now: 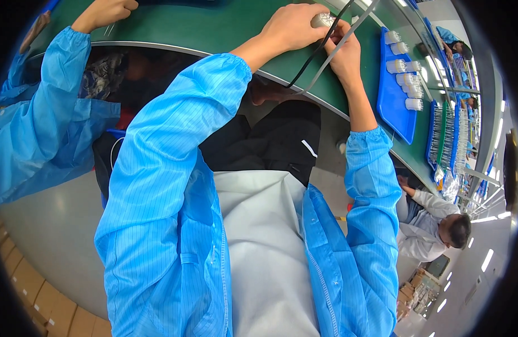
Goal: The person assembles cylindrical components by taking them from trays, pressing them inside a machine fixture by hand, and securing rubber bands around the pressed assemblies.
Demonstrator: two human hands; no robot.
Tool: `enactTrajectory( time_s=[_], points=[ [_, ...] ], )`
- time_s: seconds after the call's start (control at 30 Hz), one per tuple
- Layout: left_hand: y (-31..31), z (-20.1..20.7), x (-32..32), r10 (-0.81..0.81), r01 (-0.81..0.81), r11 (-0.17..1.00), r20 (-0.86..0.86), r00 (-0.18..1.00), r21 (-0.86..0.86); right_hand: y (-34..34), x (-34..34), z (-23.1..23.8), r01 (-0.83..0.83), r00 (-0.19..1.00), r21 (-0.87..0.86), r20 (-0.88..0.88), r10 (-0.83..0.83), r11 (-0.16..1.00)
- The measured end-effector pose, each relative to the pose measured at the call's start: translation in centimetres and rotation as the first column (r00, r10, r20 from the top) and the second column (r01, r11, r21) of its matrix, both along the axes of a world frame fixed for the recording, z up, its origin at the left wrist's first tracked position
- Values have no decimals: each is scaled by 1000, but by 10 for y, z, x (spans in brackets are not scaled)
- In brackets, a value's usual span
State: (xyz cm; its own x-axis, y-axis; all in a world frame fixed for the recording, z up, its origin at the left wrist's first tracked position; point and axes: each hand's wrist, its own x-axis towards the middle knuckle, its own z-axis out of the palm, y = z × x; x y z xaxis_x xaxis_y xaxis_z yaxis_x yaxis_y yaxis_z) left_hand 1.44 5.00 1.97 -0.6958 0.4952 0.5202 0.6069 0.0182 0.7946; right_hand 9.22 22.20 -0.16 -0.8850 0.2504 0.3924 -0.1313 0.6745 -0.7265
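Note:
Over the green table (292, 64), my left hand (292, 27) grips a small white cylindrical part (323, 21) between thumb and fingers. The part's patterned end face shows. Close beside it, my right hand (345, 53) has its fingers pinched together near the part's lower side. What those fingers hold, if anything, is hidden. A black cable (310, 58) and a grey strip (332, 51) cross in front of the right fingertips. To the right lies a blue tray (387, 101) with several similar white cylinders (404, 66).
Blue racks (434, 135) packed with thin parts stand farther right on the table. On the left, a co-worker's hand (104, 14) is over the same table. Another person (430, 224) sits at the right. Cardboard boxes (51, 306) line the lower left.

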Motion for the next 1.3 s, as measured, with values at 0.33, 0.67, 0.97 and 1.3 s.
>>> enactTrajectory(
  time_s=[0.33,0.67,0.97,1.3],
  points=[
    [2,6,-5,-29,30,999,38,999,-24,0,-5,4,9,1000,6,-26,-9,1000],
    [3,-3,-2,12,-12,1000,35,999,0,-7,-1,4,3,1000,-40,-11,-4,999],
    [14,-26,-11,91,-94,995,-62,994,-39,-11,-5,5,7,1000,-43,-6,-7,999],
    [13,-20,-7,62,-63,990,-12,998,-123,-6,-3,2,-8,1000,-60,-29,6,998]
  ],
)
